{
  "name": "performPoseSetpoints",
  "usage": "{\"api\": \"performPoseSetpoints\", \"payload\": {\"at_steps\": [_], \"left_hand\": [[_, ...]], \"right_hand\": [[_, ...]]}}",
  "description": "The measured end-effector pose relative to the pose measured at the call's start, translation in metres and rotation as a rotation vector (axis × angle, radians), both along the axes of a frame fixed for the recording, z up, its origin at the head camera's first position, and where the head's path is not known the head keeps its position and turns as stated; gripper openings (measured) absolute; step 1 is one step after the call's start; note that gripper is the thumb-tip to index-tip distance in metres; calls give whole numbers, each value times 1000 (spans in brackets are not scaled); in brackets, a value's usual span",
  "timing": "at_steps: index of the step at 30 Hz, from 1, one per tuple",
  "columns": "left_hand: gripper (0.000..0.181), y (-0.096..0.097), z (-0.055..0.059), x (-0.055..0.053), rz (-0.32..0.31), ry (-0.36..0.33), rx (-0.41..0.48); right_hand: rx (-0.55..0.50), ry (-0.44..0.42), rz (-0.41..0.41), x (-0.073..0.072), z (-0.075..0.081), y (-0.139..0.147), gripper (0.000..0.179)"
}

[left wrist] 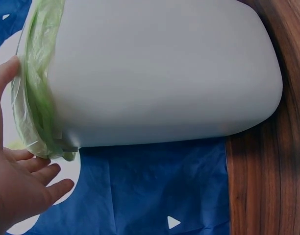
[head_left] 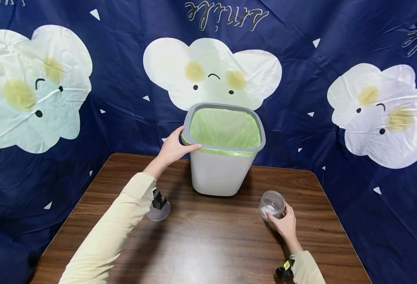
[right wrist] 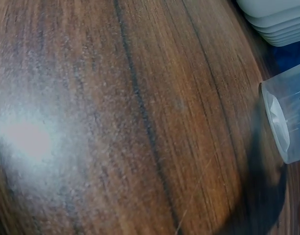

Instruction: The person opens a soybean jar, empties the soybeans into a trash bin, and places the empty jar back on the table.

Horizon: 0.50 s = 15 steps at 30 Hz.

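Note:
A light grey trash bin (head_left: 220,173) with a grey rim and a green liner bag (head_left: 226,126) stands upright towards the back of the table. My left hand (head_left: 174,149) grips the rim's near left corner, thumb along the front and fingers around the side. In the left wrist view, the fingertips sit at the gathered edge of the bag. At the right, my right hand (head_left: 284,225) holds a clear plastic jar (head_left: 271,199) between thumb and fingers. Something white shows in the jar's bottom. The right wrist view catches only part of the jar (right wrist: 292,107).
On the wooden table (head_left: 194,244), a round translucent disc (head_left: 157,213) lies below my left wrist, partly covered by the black wrist camera. A dark blue curtain (head_left: 297,130) with white cloud prints surrounds the table's back and sides.

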<state>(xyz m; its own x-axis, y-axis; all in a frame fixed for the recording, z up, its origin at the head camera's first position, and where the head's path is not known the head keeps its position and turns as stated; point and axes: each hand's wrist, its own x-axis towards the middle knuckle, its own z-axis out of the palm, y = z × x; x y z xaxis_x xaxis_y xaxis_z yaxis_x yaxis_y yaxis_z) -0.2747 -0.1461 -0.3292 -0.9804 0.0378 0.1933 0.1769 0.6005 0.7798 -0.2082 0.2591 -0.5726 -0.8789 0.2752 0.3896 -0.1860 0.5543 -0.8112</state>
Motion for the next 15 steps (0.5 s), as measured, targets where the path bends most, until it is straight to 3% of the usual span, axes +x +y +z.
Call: {"api": "performPoseSetpoints", "payload": {"at_steps": [15], "left_hand": [[94, 0, 2, 2, -3, 0, 12]], "right_hand": [[-19, -86, 19, 4, -2, 7, 78]]}}
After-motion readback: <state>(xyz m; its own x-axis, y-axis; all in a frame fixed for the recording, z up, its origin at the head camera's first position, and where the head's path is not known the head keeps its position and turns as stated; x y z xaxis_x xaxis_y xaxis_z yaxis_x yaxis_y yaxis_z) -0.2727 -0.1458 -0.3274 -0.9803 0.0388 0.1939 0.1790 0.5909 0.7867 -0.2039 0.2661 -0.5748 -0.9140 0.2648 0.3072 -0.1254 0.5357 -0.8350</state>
